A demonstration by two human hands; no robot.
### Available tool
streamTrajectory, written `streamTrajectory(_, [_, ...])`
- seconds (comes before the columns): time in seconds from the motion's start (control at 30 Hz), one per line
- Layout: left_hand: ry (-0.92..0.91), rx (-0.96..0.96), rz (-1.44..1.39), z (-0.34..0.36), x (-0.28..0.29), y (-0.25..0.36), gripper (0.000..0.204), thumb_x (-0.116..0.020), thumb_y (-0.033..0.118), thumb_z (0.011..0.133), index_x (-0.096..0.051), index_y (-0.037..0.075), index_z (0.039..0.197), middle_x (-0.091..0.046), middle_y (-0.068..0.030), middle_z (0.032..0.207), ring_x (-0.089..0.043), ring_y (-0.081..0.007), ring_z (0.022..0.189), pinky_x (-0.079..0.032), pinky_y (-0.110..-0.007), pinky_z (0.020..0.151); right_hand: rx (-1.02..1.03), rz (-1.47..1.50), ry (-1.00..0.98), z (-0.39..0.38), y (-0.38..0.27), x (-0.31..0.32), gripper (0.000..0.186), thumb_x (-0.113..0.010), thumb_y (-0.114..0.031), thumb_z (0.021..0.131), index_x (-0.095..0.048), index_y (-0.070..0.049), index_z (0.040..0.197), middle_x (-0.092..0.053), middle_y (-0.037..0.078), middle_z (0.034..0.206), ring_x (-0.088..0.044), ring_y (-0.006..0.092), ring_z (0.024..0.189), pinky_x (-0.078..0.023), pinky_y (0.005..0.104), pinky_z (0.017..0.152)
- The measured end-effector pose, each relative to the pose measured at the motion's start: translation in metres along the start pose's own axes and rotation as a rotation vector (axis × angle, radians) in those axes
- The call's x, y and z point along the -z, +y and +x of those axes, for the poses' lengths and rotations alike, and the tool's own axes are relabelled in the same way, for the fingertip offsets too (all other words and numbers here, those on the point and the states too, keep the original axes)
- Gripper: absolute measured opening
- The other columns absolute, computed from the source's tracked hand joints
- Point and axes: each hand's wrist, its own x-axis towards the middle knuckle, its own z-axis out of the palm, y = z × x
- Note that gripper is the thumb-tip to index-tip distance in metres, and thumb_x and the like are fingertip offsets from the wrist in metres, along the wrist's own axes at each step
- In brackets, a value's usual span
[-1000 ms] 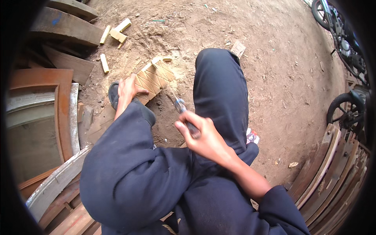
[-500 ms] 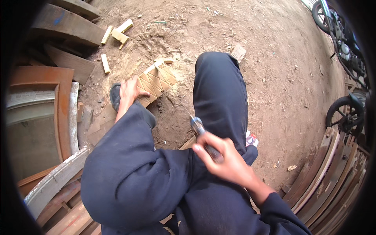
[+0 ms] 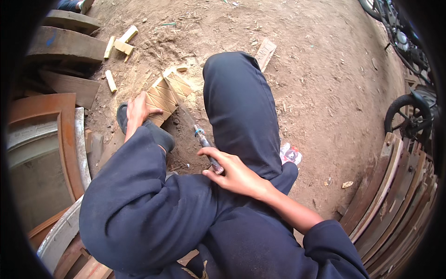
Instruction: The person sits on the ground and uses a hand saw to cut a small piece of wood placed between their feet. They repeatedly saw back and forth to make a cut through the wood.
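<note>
My left hand [image 3: 138, 110] is closed on the near-left end of a pale wooden board [image 3: 159, 97] marked with crisscrossed grooves or lines, lying low beside my left foot in a dark shoe [image 3: 158, 135]. My right hand [image 3: 227, 169] grips the dark handle of a hand tool [image 3: 200, 137] with a blue ring and a long thin blade. The blade is blurred and reaches up to the board's far part; whether it touches cannot be made out. Pale sawdust [image 3: 190, 74] surrounds the board's far end. My bent legs in dark trousers [image 3: 241, 107] frame both hands.
Yellowish offcuts [image 3: 124, 46] lie beyond the board. Old frames [image 3: 67, 139] and timber [image 3: 65, 44] are stacked left, with another person's foot [image 3: 85, 6] behind. Motorbikes [image 3: 402, 39] and stacked slats [image 3: 371, 190] line the right. A lettered wood scrap [image 3: 265, 55] and plastic bag [image 3: 289, 153] lie near my knee.
Since half a second ago my right hand has moved forward and left, carrying the blade onto the line of the board. The whole view has shifted; my left hand still holds the board.
</note>
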Motion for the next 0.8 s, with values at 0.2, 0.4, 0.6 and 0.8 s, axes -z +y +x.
streamTrajectory(0.2, [0.063, -0.033, -0.032, 0.0, -0.007, -0.007, 0.08, -0.086, 0.054, 0.052, -0.054, 0.002, 0.104, -0.065, -0.0202, 0.108, -0.058, -0.035, 0.11, -0.034, -0.044, 0.101, 0.044, 0.038, -0.031, 0.004, 0.004, 0.005, 0.041, -0.063, -0.011, 0.089, -0.048, -0.006, 0.126, -0.057, 0.01, 0.079, -0.054, 0.017, 0.068, -0.045, 0.0311, 0.067])
streamTrajectory(0.4, [-0.01, 0.008, -0.002, 0.001, 0.003, 0.001, 0.081, -0.085, 0.055, 0.052, -0.054, 0.002, 0.104, -0.065, -0.0205, 0.109, -0.058, -0.0355, 0.11, -0.034, -0.044, 0.101, 0.15, 0.144, 0.095, 0.02, 0.01, -0.008, 0.022, -0.062, -0.022, 0.092, -0.057, -0.001, 0.088, -0.059, 0.014, 0.069, -0.057, 0.0225, 0.057, -0.043, 0.0338, 0.056])
streamTrajectory(0.6, [0.002, 0.021, -0.017, -0.001, -0.004, -0.012, 0.088, -0.085, 0.059, 0.05, -0.053, 0.003, 0.11, -0.065, -0.0192, 0.109, -0.057, -0.0346, 0.11, -0.034, -0.043, 0.102, -0.019, 0.051, 0.041, -0.014, -0.065, 0.018, 0.025, -0.062, -0.021, 0.093, -0.052, -0.001, 0.08, -0.051, 0.01, 0.054, -0.052, 0.0173, 0.048, -0.041, 0.0323, 0.05])
streamTrajectory(0.8, [-0.063, 0.034, 0.03, 0.001, 0.007, 0.008, 0.09, -0.085, 0.058, 0.049, -0.052, 0.003, 0.112, -0.065, -0.0189, 0.11, -0.057, -0.0344, 0.111, -0.034, -0.045, 0.102, 0.066, -0.066, 0.066, 0.036, -0.043, 0.007, 0.025, -0.061, -0.022, 0.094, -0.053, 0.0, 0.084, -0.051, 0.016, 0.056, -0.052, 0.0234, 0.048, -0.041, 0.0355, 0.051])
